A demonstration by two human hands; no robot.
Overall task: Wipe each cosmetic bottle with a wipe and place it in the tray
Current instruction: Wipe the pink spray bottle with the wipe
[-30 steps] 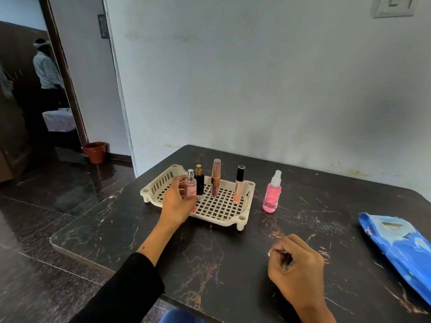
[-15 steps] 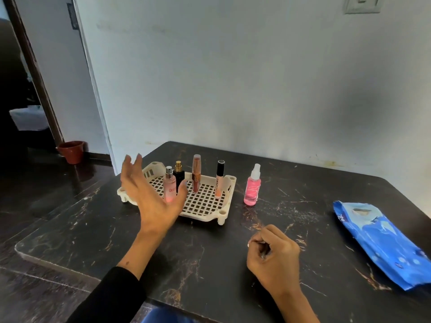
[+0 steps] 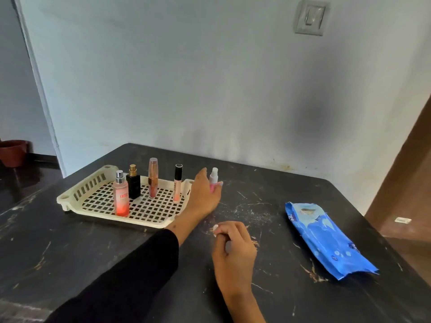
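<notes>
**Last bottle still outside the tray**

Left hand (image 3: pixel 203 197) stretched across to the small pink spray bottle with the white pump top (image 3: pixel 213 180), fingers curled loosely about its lower body from the left; whether truly gripping or only touching, hard to tell. Bottle upright on the dark marbled desk (image 3: pixel 93 252), long axis vertical, just beside the right edge of the cream plastic lattice tray (image 3: pixel 77 194), outside it. Directly beyond the left hand's fingertips, so clearly the nearer hand for the pick.

Right hand (image 3: pixel 233 248) nearer, resting on the desk with fingers curled in, pinching a small scrap of white wipe (image 3: pixel 215 228).

Already standing in the tray: a tall peach spray bottle with a silver cap (image 3: pixel 121 197), a black square perfume bottle with a gold cap (image 3: pixel 133 184), a rose-gold lipstick tube (image 3: pixel 153 177) and a slim pale gloss tube with a black cap (image 3: pixel 177 183).

Blue wipes packet (image 3: pixel 326 241) well apart to the right.

Probably the final item: lift toward the wipe, clean, then a short shift left into the tray.
</notes>
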